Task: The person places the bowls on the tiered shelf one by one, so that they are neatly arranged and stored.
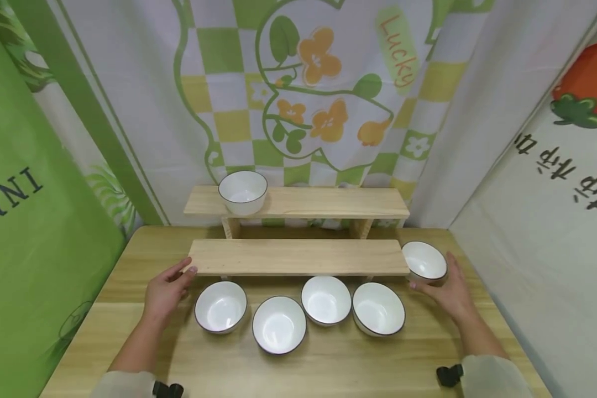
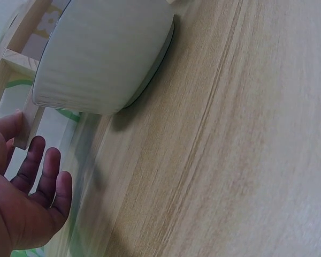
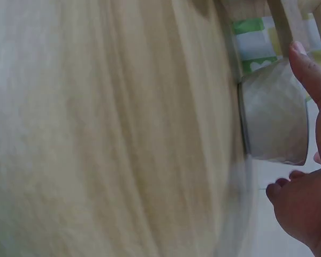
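Observation:
My left hand [image 1: 164, 293] is at the left end of the lower board of a two-tier wooden shelf [image 1: 298, 257]. In the left wrist view, its thumb and index finger pinch the board's end while the other fingers [image 2: 48, 171] spread away. At the shelf's right end, my right hand [image 1: 450, 290] holds a white bowl [image 1: 424, 261] with a dark rim, the thumb in front and fingers along the right side. The right wrist view shows the thumb across the bowl's [image 3: 275, 115] side; the index finger's contact is partly hidden.
Another white bowl [image 1: 242, 190] stands on the upper board's left part. Several similar bowls sit in front of the shelf, among them one at the left [image 1: 221, 307] and one at the right [image 1: 378, 309]. Printed curtains [image 1: 323, 110] surround the wooden table [image 1: 328, 370].

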